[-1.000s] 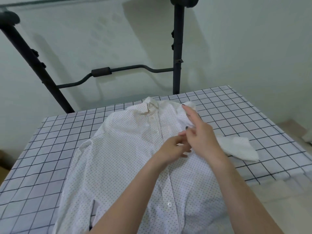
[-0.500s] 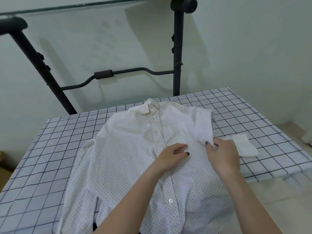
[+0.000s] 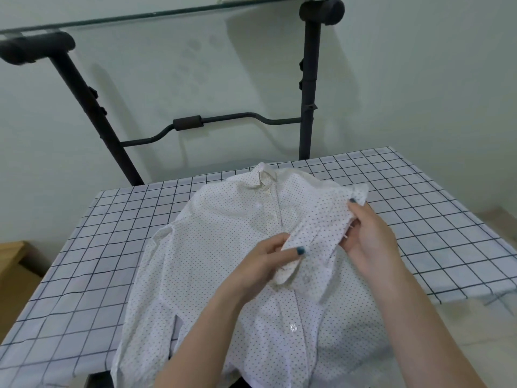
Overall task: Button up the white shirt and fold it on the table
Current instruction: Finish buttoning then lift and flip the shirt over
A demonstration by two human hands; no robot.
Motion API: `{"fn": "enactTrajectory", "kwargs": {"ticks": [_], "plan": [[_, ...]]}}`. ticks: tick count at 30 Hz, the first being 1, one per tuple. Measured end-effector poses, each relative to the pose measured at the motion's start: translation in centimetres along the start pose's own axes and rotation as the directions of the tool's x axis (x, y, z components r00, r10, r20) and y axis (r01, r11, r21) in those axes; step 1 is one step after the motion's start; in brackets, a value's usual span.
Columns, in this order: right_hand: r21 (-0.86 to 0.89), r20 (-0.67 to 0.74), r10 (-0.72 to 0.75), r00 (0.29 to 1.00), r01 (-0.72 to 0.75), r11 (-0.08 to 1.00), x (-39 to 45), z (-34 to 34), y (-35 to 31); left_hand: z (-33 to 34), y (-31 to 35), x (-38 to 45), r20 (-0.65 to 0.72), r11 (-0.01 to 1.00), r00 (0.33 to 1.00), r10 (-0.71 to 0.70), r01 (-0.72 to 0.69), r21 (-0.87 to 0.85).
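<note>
The white dotted shirt lies face up on the checked table, collar toward the wall, its front placket closed with a button showing near the hem. Its right sleeve is drawn across the chest. My left hand pinches the sleeve's cuff end at the middle of the shirt. My right hand holds the same sleeve farther up, near the shoulder. The shirt's left sleeve lies along its side. The hem hangs over the near table edge.
A black metal frame with a crossbar stands behind the table against the pale wall. A wooden piece of furniture sits low at the left. The table's right edge drops off near my right forearm.
The right sleeve, which lay out on the table to the right, has been lifted and folded over the chest. Both hands now grip it; the left hand moved from the placket to the cuff.
</note>
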State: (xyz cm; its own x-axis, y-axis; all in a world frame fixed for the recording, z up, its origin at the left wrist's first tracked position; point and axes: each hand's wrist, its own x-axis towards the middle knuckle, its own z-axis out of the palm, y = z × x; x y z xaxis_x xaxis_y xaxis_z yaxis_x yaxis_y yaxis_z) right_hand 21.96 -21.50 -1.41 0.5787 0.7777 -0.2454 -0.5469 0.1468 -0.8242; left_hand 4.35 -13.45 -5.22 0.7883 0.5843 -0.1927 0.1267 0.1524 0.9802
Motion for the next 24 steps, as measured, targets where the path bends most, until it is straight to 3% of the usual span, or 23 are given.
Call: {"fn": "enactTrajectory", "kwargs": {"ticks": [3, 7, 9, 11, 13, 14, 16, 19, 21, 24], "plan": [[-0.157, -0.099, -0.036, 0.994, 0.02, 0.987, 1.0, -2.0, 2.4, -1.4, 0.2, -0.7, -0.157, 0.996, 0.986, -0.062, 0.072, 0.057], [-0.384, -0.246, -0.218, 0.944, 0.111, 0.917, 0.6, -3.7, 5.1, -3.4, -1.5, -1.6, -0.332, 0.954, 0.93, -0.158, 0.23, 0.19], [-0.585, -0.197, -0.402, 0.894, 0.221, 0.78, -0.1, -3.3, 5.6, -3.7, -2.2, -2.0, -0.367, 0.942, 0.922, -0.121, 0.223, 0.249], [-0.781, -0.041, -0.586, 0.809, 0.34, 0.524, -0.7, -2.3, 6.2, -4.1, -2.9, -2.6, -0.433, 0.937, 0.899, -0.064, 0.203, 0.283], [-0.805, 0.13, -0.637, 0.76, 0.456, 0.379, -1.3, -1.5, 6.1, -4.5, -2.8, -3.2, -0.464, 0.918, 0.885, 0.03, 0.159, 0.363], [-0.789, 0.195, -0.574, 0.795, 0.475, 0.39, -1.7, -0.8, 6.1, -4.8, -2.8, -3.5, -0.452, 0.901, 0.888, 0.079, 0.13, 0.414], [-0.782, 0.343, -0.303, 0.889, 0.449, 0.432, -2.5, 0.4, 6.5, -5.6, -2.8, -4.0, -0.364, 0.875, 0.923, 0.126, 0.07, 0.479], [-0.833, 0.483, 0.068, 0.873, 0.434, 0.345, -3.5, 1.7, 8.3, -6.1, -3.1, -4.8, -0.196, 0.787, 0.976, 0.092, 0.05, 0.615], [-0.836, 0.519, 0.155, 0.841, 0.462, 0.295, -4.0, 1.7, 9.8, -6.2, -3.7, -5.0, -0.136, 0.714, 0.988, 0.072, 0.044, 0.699], [-0.847, 0.524, 0.156, 0.838, 0.492, 0.203, -4.1, 1.3, 11.3, -6.1, -4.5, -5.2, -0.133, 0.661, 0.986, 0.105, 0.031, 0.749]]}}
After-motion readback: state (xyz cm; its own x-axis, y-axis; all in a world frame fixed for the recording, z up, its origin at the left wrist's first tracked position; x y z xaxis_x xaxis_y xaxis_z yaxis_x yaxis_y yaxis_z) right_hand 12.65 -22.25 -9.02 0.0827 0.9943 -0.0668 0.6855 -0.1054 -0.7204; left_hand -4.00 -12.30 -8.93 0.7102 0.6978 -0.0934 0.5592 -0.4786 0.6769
